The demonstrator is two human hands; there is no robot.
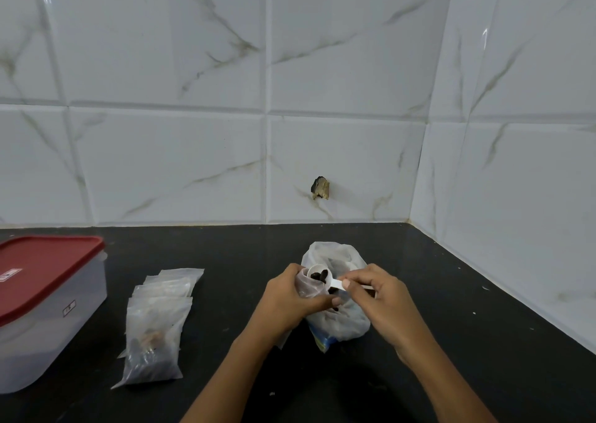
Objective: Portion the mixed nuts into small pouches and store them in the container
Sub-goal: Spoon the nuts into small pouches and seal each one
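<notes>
Black stone bench [451, 309], set in a corner of white marble-pattern tiled wall [193, 132]; one tile has a dark broken hole [320, 188] low down. Item one: clear plastic container [48, 332] at the far left of the bench, partly cut by the frame edge, closed with a red lid [45, 271]; a small label is on its side, text unreadable. Item two: stack of pouches [171, 285], clear and flat, fanned out just right of the container. Item three: filled pouch [154, 345], lying on the near end of that stack, with pale and dark contents. Item four: large bag [338, 324], thin whitish plastic, mouth open, standing on the bench at centre right, well apart from the container; dark pieces show through it. Item five: small pouch [305, 285], gripped in the left hand [288, 298], whose fingers and thumb are curled round it, mouth upward, in front of the large bag. Item six: white scoop [336, 283], its handle pinched between thumb and fingers of the right hand [382, 298], its bowl at the mouth of the small pouch. Item seven: nuts [321, 275], dark, a few lying in the scoop's bowl.
</notes>
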